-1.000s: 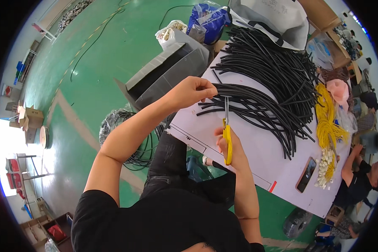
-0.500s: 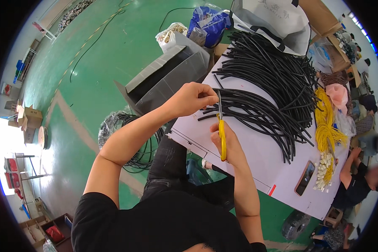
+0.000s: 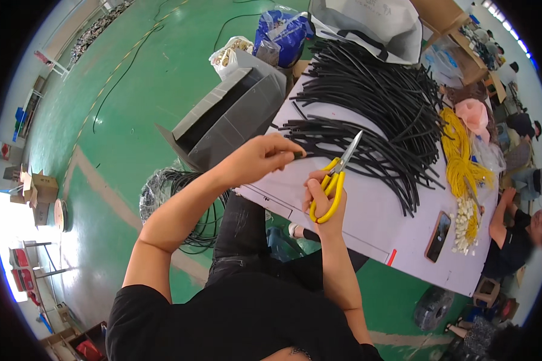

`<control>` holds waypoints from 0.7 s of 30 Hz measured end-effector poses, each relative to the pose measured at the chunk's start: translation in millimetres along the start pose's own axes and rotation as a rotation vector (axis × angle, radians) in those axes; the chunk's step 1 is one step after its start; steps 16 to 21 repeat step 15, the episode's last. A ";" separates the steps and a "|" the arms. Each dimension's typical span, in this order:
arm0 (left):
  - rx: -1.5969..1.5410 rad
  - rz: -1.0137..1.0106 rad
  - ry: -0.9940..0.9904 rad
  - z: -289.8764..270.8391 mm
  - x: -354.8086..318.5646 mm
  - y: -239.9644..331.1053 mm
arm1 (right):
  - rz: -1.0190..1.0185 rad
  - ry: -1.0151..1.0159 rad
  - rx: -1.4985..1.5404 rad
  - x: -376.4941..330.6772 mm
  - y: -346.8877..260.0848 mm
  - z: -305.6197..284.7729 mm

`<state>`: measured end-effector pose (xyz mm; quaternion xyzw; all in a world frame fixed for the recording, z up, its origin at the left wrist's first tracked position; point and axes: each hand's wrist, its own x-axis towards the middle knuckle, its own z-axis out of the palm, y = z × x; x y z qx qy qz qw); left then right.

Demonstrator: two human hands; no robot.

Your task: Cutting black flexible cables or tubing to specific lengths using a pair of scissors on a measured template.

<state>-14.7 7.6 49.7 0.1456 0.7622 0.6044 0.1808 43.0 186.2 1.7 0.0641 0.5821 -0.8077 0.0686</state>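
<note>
My left hand (image 3: 264,159) is closed in a pinch above the table's near left edge. A small dark piece (image 3: 297,155) shows at its fingertips; its exact kind is too small to tell. In my right hand (image 3: 332,203) is a pair of scissors (image 3: 338,174) with yellow handles, its blades together and pointing up and away to the right. Beyond both hands lies a loose row of cut black tubes (image 3: 367,157), with a larger heap of black tubes (image 3: 373,90) behind it.
On the white table (image 3: 373,222) are a phone (image 3: 438,236) and a bundle of yellow wires (image 3: 461,156) with white connectors. A grey bin (image 3: 229,114) stands left of the table, near a coil of black cable (image 3: 193,222). A co-worker (image 3: 518,240) sits at the right.
The scissors have swung away from my left fingertips, turning their tips to the right. My left hand has drawn slightly left and down, with a small dark piece at its fingers.
</note>
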 end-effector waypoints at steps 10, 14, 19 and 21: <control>-0.155 -0.082 -0.077 43.9 -40.6 9.9 | -0.176 -0.004 0.001 -34.3 7.3 4.6; 0.090 -0.193 -0.106 36.3 -52.0 -9.1 | -0.291 0.419 0.224 -50.8 18.0 -29.4; 0.126 -0.129 -0.139 20.2 -58.0 -25.3 | -0.296 0.453 0.241 -56.9 18.4 -32.4; 0.126 -0.129 -0.139 20.2 -58.0 -25.3 | -0.296 0.453 0.241 -56.9 18.4 -32.4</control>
